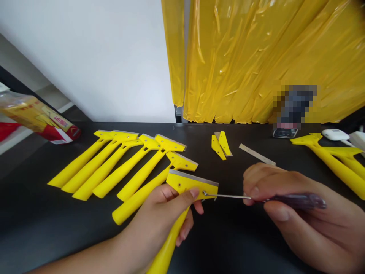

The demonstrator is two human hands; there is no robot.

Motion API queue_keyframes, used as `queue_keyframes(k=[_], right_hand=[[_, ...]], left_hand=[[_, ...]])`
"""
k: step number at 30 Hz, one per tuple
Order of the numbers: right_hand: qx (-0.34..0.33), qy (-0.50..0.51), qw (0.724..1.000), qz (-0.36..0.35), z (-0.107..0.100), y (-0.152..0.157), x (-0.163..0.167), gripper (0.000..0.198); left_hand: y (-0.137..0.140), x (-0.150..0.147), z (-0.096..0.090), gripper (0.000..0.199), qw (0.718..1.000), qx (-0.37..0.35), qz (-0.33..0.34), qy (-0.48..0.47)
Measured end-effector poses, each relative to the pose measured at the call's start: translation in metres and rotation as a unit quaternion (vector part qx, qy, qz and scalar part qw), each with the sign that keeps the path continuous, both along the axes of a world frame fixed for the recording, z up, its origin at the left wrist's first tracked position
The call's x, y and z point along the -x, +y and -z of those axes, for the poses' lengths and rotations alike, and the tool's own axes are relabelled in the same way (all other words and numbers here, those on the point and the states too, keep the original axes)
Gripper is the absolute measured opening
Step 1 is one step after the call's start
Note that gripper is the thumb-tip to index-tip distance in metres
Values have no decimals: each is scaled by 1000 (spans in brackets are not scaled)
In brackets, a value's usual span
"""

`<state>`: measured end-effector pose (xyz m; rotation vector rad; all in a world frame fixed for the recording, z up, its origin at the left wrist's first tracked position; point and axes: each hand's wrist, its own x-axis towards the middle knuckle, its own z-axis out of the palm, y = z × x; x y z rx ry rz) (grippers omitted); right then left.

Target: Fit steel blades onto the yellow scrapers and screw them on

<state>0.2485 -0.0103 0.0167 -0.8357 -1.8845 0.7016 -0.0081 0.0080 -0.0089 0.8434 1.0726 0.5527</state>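
My left hand (167, 215) grips a yellow plastic scraper (191, 183) just below its head, with the metal blade edge pointing away from me. My right hand (296, 213) holds a screwdriver (296, 199) with a dark translucent handle. Its thin metal shaft points left, and the tip touches a small screw at the right end of the scraper's head. Both hands hover over the black table (234, 243).
Several assembled yellow scrapers (122, 163) lie fanned out at left. Two loose yellow clamp pieces (220, 145) and a bare metal blade (256, 154) lie at center back. More scrapers (333, 161) are at right, a packet (34, 116) at far left, and a yellow plastic curtain (270, 57) behind.
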Motion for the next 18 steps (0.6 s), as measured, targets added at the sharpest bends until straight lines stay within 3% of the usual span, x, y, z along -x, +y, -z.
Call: queue_keyframes(k=[11, 18], right_hand=[[19, -1, 1000, 7, -4, -2, 4, 23], [-29, 18, 999, -17, 1, 6, 0, 22]], left_hand=[[0, -2, -2, 45, 1000, 1, -3, -1], [0, -2, 0, 43, 999, -15, 22, 26]])
